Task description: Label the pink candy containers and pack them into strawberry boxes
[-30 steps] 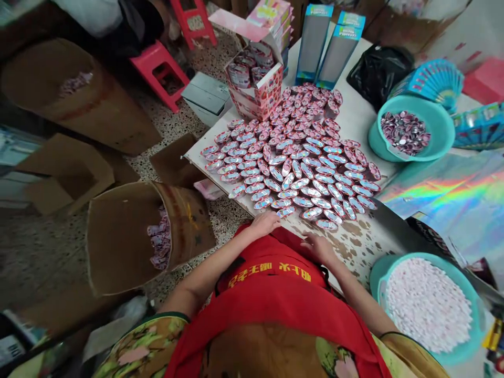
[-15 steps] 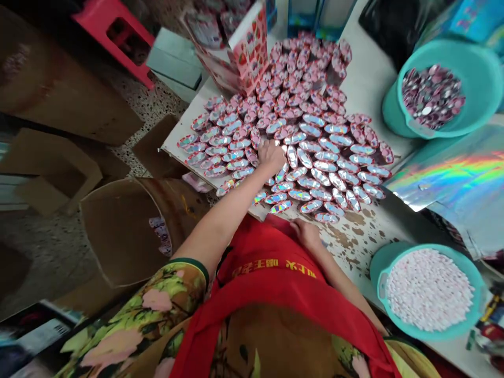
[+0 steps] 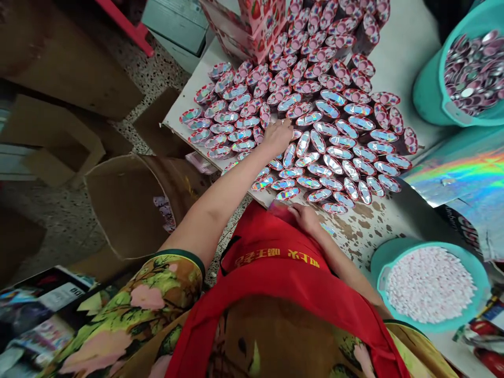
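Already nearly all cups on the surface wear shiny lids; the left hand lays bent fingers on one, the right hand rests curled, its grip unclear; the pellet tub looks full.

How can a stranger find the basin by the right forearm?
On the white table covered with shiny cups, look at the near right corner. A teal basin stands there; unlike the far teal basin of foil discs, it holds pale pellets.

Small oval cups, pink-rimmed, with holographic foil lids facing up, all upright. Packed touching in curved rows on white table. Patch spans view centre to 12 o'clock; nearest row toward 6 o'clock.
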A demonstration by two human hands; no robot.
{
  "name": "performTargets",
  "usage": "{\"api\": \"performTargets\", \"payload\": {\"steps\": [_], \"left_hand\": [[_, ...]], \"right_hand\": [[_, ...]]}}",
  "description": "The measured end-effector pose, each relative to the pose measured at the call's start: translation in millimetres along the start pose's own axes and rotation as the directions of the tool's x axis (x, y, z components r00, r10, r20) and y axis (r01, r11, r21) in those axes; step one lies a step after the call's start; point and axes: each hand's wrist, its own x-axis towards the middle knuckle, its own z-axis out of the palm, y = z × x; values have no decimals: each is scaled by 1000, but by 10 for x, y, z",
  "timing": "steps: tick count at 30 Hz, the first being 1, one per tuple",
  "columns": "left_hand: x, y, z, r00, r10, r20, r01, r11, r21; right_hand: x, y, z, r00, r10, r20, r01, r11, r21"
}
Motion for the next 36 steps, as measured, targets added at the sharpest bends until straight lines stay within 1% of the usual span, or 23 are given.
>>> {"api": "performTargets", "payload": {"steps": [2, 3, 4, 5, 6, 8, 10, 12, 14, 19, 24, 25, 26, 27, 28, 29, 30, 31, 32, 34, 35, 36], "left_hand": [[-307, 31, 1, 997, 38, -60, -39, 999, -6], [-517, 58, 35, 995, 79, -55, -80, 997, -16], [-755, 91, 95, 991, 132, -22, -133, 990, -37], [-1010, 126, 177, 978, 204, 41, -201, 977, -72], [-1265, 161, 276, 964, 249, 90, -240, 966, -95], [-1718, 214, 494, 950, 282, 135, -270, 958, -96], [-2033, 236, 688, 945, 284, 162, -270, 957, -105], [-2202, 227, 817, 946, 279, 162, -263, 958, -117], [-2279, 194, 881, 951, 275, 143, -259, 958, -124], [-2385, 65, 922, 953, 273, 132, -250, 954, -167], [-2529, 1, 901, 931, 350, 103, -312, 910, -274], [-2563, 4, 872, 938, 334, 96, -292, 907, -304], [-2595, 10, 833, 954, 286, 86, -243, 910, -336], [-2621, 17, 782, 977, 204, 70, -164, 914, -372], [-2635, 23, 722, 995, 89, 53, -59, 905, -421], [-2636, 26, 654, 998, -46, 40, 60, 871, -487], [-2619, 25, 579, 983, -177, 41, 168, 803, -572], [-2587, 20, 501, 956, -287, 57, 251, 704, -664], [-2541, 11, 422, 927, -365, 86, 301, 588, -751], [-2426, -9, 272, 883, -446, 146, 329, 366, -870], [-2365, -16, 204, 869, -466, 168, 328, 285, -901], [-2307, -19, 143, 858, -479, 186, 326, 229, -917]], "right_hand": [[52, -7, 18, 1000, -29, -8, 29, 998, 48], [73, -16, 26, 999, -39, -14, 40, 996, 77], [89, -27, 32, 999, -43, -22, 45, 994, 101], [98, -40, 38, 999, -44, -26, 46, 992, 114], [101, -53, 43, 999, -42, -25, 44, 993, 114], [92, -76, 53, 999, -34, -29, 36, 995, 89], [71, -92, 64, 999, -28, -45, 31, 997, 66], [52, -103, 76, 998, -30, -57, 33, 998, 58], [42, -107, 84, 997, -34, -62, 37, 998, 51], [63, -93, 97, 995, -10, -96, 11, 1000, 15], [110, -64, 105, 995, 0, -102, 3, 1000, 27], [119, -64, 105, 995, 4, -100, -1, 1000, 30], [128, -66, 105, 995, 8, -97, -5, 1000, 30], [135, -72, 104, 996, 13, -93, -10, 1000, 26], [139, -81, 101, 996, 16, -90, -15, 1000, 17], [139, -95, 96, 996, 20, -87, -19, 1000, 5], [134, -112, 87, 996, 24, -84, -25, 1000, -10], [120, -133, 72, 996, 33, -78, -35, 999, -27], [97, -158, 48, 997, 44, -71, -48, 998, -49], [24, -215, -29, 995, 73, -67, -79, 992, -94], [-22, -248, -82, 993, 84, -86, -92, 991, -100], [-69, -284, -144, 989, 86, -124, -96, 993, -74]]}}
